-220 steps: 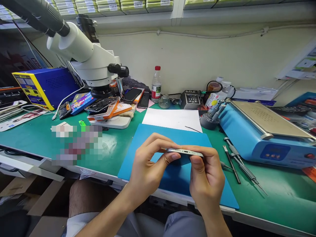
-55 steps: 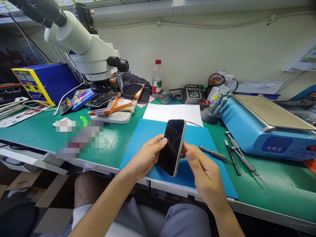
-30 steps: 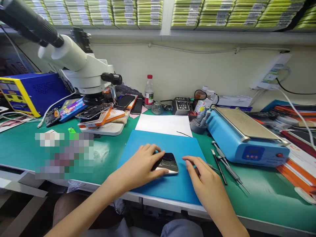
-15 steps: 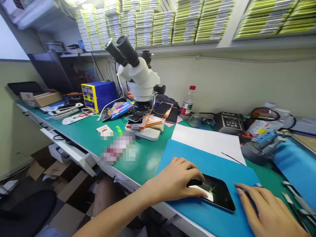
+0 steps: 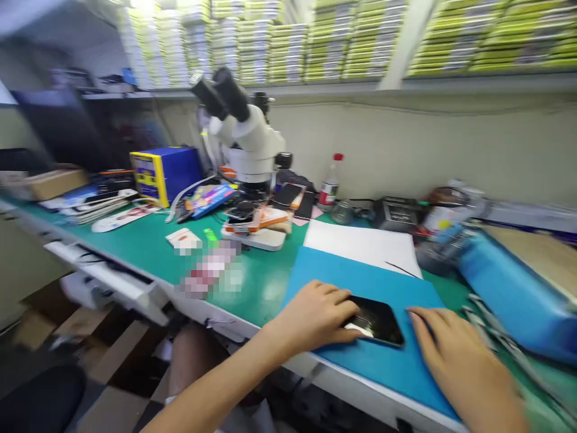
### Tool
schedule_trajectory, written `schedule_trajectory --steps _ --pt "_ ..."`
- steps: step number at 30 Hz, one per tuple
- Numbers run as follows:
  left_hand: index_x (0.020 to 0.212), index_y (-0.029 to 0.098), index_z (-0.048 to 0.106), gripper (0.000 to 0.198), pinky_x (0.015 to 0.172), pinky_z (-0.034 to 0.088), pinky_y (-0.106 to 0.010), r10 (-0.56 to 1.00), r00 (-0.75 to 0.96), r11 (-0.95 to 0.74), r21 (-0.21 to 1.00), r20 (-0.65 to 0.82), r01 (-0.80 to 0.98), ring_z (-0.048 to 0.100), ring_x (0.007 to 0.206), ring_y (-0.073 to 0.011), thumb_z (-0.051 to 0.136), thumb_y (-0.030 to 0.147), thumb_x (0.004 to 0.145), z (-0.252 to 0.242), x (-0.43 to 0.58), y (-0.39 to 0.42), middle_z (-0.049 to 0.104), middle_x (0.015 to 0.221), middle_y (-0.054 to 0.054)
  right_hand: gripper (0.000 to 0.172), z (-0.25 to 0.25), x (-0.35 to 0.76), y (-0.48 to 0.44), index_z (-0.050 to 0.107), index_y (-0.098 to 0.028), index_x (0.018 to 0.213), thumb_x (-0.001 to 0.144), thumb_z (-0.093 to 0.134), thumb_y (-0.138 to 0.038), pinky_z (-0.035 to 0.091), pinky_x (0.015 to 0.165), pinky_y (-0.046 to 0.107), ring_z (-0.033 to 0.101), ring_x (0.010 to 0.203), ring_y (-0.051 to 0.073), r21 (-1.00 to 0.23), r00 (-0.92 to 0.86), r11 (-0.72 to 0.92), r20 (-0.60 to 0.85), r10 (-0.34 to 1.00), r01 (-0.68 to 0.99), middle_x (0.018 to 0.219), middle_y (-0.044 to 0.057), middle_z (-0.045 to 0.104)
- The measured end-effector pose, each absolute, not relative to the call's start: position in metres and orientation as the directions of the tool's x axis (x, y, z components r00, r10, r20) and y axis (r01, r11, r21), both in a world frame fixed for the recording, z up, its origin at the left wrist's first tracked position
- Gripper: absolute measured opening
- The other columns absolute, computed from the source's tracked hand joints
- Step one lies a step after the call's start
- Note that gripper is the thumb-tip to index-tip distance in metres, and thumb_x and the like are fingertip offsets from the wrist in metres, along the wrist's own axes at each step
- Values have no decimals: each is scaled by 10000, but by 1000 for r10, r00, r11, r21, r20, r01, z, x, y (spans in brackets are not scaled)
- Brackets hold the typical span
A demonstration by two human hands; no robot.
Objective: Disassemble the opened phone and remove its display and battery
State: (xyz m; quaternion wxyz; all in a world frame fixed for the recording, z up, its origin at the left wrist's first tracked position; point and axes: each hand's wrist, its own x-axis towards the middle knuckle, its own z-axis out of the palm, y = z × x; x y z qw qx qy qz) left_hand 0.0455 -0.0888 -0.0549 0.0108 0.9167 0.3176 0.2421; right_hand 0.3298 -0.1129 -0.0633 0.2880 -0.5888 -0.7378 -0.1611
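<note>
A dark smartphone (image 5: 381, 322) lies on a blue mat (image 5: 311, 270), its glossy face up and catching a white reflection. Over its left end, my left hand (image 5: 327, 316) is closed, the thumb along the near side and the fingers across the far side. To the right of the phone, apart from it, my right hand (image 5: 451, 349) rests on the mat. Its fingers lie loosely stretched, with the thumb close to the index finger and a dark gap between them. No held thing shows there; the underside of this hand is hidden.
Behind the mat lies a white sheet (image 5: 360, 240) with a thin dark strip on it. A microscope (image 5: 255, 144), a bottle (image 5: 330, 183) and a blue-yellow box (image 5: 166, 174) stand further back. A blue case (image 5: 509, 288) and blurred tools (image 5: 496, 337) are at right.
The view has swung right and blurred, so the bench shifts left in it. My left hand stays on the phone, and my right hand stays beside it.
</note>
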Motion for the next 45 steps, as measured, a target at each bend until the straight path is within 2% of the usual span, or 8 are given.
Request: schedule_trajectory --steps 6,12,19,29,35,40,42,45 --pt "1178 148 726 232 1011 570 -566 519 703 -847 177 487 502 726 1219 -410 575 281 1063 -70 55 -100 704 1373 -272 331 -55 311 -136 710 -199 1073 1102 394 -292 506 930 359 655 1024 218 -30 -80 108 485 871 994 1079 89 718" --pt "1234 196 747 273 985 632 -474 519 769 -822 -29 373 568 757 1203 -368 587 272 1027 -63 63 -99 742 1368 -195 243 -56 314 -146 680 -163 1150 1044 634 -377 591 932 389 669 1039 181 -41 -38 61 425 904 997 1162 68 689" --pt "1216 186 762 322 862 672 -439 609 766 -785 19 205 619 769 1177 -378 553 215 974 -37 74 -101 763 1327 -192 248 -55 315 -148 681 -166 1170 1040 644 -374 604 931 389 675 1047 181 -59 -51 82 412 910 995 1187 75 688" --pt "1170 133 757 344 793 699 -432 509 830 -818 -171 227 548 779 1153 -380 518 146 922 -45 76 -99 754 1313 -245 278 -60 317 -147 677 -167 1202 1037 651 -389 612 917 385 681 1041 181 -55 -55 87 434 899 995 1204 80 688" --pt "1190 131 724 357 902 676 -469 495 804 -762 -281 328 584 780 1154 -373 498 70 920 -62 81 -105 751 1307 -254 197 -57 318 -146 688 -168 1058 1089 518 -263 568 886 362 644 975 183 -97 -63 124 478 876 988 1047 63 687" --pt "1288 143 681 377 1064 607 -453 499 800 -819 -119 334 561 710 1304 -334 485 53 979 -62 66 -103 705 1423 -213 295 -58 318 -144 699 -167 1044 1109 428 -262 516 877 401 624 971 240 -154 -69 165 492 868 974 1043 107 695" --pt "1363 178 643 334 1124 570 -448 550 766 -820 39 333 572 663 1372 -308 529 188 1049 -60 54 -101 687 1468 -163 289 -59 319 -143 702 -163 1072 1107 432 -263 513 888 420 633 989 257 -189 -67 182 494 867 965 1065 114 702" --pt "1489 199 549 580 1141 540 -543 694 642 -716 225 325 661 608 1415 -364 699 459 992 -60 36 -100 649 1510 -156 300 -57 320 -142 699 -158 1160 1111 429 -281 516 928 459 645 1042 280 -253 -88 237 489 868 938 1123 125 717"
